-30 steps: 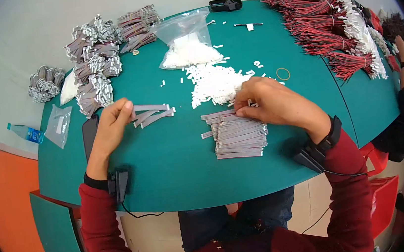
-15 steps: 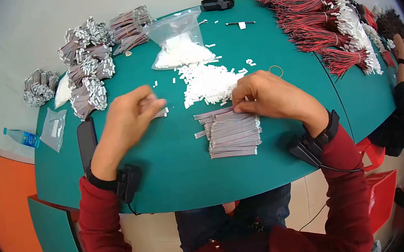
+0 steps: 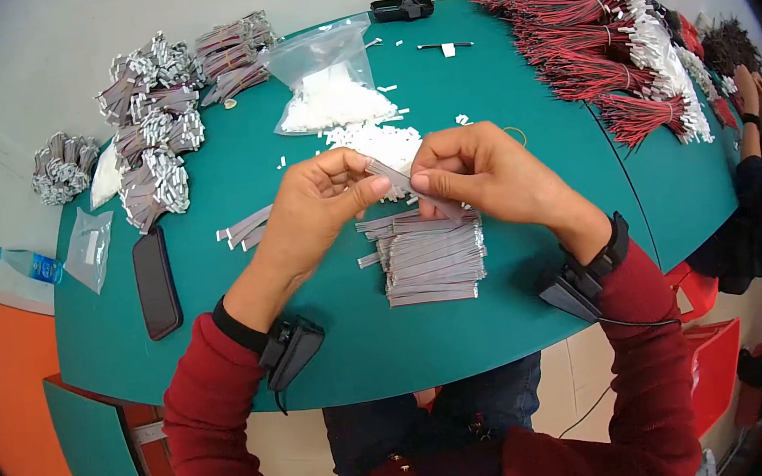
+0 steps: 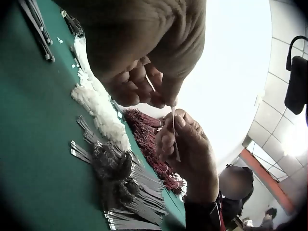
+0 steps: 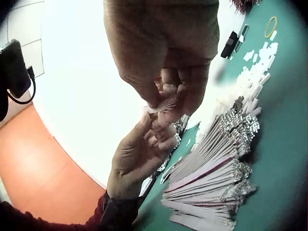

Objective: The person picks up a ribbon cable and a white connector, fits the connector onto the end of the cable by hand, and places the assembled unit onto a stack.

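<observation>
Left hand (image 3: 312, 213) and right hand (image 3: 487, 179), fingers curled, meet above the green desk (image 3: 334, 319), each pinching one end of a single short grey flat ribbon cable (image 3: 398, 178). The cable is held in the air directly over a stack of like grey ribbon cables (image 3: 431, 265), just in front of a pile of small white plastic connectors (image 3: 384, 142).

A teal-green table (image 3: 467, 332) with a curved front edge fills the centre of the head view. A pale grey floor (image 3: 25, 81) shows at upper left, an orange surface (image 3: 4, 394) at lower left and red crates (image 3: 719, 359) at lower right. In the left wrist view, a white tiled wall (image 4: 274, 139) occupies the right side, and bright light washes out the upper centre.
</observation>
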{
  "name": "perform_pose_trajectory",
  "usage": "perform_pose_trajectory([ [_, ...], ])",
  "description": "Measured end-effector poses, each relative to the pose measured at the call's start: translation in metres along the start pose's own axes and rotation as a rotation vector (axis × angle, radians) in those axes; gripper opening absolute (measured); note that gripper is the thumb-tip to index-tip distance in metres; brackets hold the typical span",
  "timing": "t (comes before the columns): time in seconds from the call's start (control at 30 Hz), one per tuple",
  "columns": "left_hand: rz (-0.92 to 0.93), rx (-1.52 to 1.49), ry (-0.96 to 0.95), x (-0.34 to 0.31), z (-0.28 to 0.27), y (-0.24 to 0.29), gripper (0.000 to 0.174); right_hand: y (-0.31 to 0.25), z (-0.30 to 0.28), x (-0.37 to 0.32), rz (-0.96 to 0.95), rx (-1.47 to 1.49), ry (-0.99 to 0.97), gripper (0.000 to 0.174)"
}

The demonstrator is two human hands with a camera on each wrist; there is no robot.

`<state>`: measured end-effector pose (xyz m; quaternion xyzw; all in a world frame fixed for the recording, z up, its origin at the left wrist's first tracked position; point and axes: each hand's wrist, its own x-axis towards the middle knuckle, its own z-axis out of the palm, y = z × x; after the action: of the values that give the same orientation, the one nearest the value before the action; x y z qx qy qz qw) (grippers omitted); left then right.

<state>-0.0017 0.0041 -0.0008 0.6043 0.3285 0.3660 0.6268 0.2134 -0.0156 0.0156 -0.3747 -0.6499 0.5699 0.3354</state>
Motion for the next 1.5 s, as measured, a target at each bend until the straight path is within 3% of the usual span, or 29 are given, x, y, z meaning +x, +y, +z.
perform_pose_trajectory([
  [0.17,-0.002,-0.015,-0.008,-0.004,0.005,0.007,0.013,0.0,0.004,0.001,0.048,0.13,-0.095,0.025],
  [0.37,0.063,-0.027,-0.037,-0.006,0.004,0.0,0.014,0.003,0.008,0.0,0.257,0.48,-0.171,0.028],
  [0.47,0.096,-0.035,-0.034,-0.006,0.003,-0.001,0.014,0.009,0.01,0.0,0.16,0.44,-0.211,0.027],
  [0.6,-0.027,-0.042,0.023,-0.007,0.006,0.005,0.015,0.008,0.013,0.001,0.101,0.37,-0.095,0.022],
  [0.77,-0.009,-0.175,0.028,-0.009,0.007,-0.001,0.017,0.004,0.021,-0.001,0.067,0.287,0.049,0.019],
  [1.07,0.026,-0.115,0.162,-0.015,0.017,0.002,0.017,0.006,0.031,-0.004,-0.027,0.1,0.058,0.019],
  [1.37,0.118,-0.106,0.221,-0.014,0.019,-0.001,0.015,0.006,0.029,-0.006,-0.026,0.075,0.018,0.018],
  [1.5,0.159,-0.071,0.215,-0.015,0.019,0.0,0.016,0.005,0.033,-0.005,0.01,0.195,0.054,0.018],
])
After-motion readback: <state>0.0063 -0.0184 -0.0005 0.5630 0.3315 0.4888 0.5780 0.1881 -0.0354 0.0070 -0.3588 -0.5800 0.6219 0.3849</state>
